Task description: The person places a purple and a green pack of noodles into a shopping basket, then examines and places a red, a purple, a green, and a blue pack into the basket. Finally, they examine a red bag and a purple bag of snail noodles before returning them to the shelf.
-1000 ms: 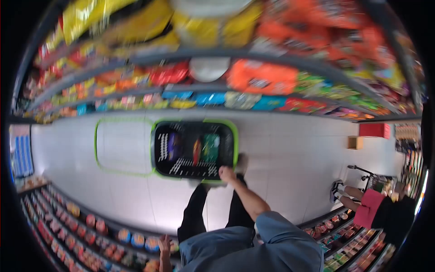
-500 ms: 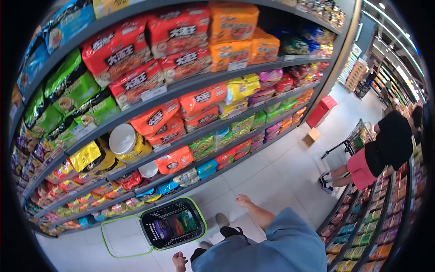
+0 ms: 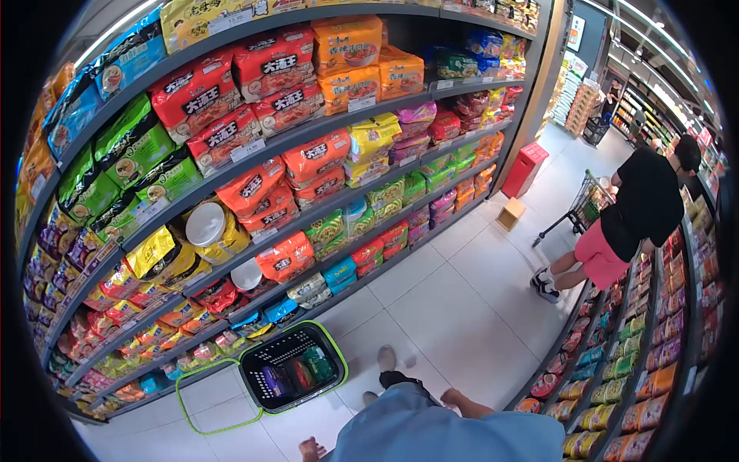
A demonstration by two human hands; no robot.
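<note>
Supermarket aisle: pale tiled floor between two curving banks of shelving.
Left hand: low beside the blue shirt; this hand is loosely open, fingers slightly apart, nothing visible in it.
Right hand: the hand is bent in close against the shirt, partly covered; its grip cannot be told.
Shoes: grey pair, on the tiles just beside the basket.
Basket: black basket with a green rim, upright on the floor at the foot of the left shelving; a green loop extends from its left side.
Basket contents: purple pack, red pack and green pack, side by side.
Left shelving: tiers of bagged goods in red, orange, green and yellow; two white bowls sit among the lower ones.
Right shelving: sloping rows of coloured packs.
Second person: figure in black top and pink shorts, beside a trolley.
Far end: wooden box near a red bin; lit shelves beyond.
</note>
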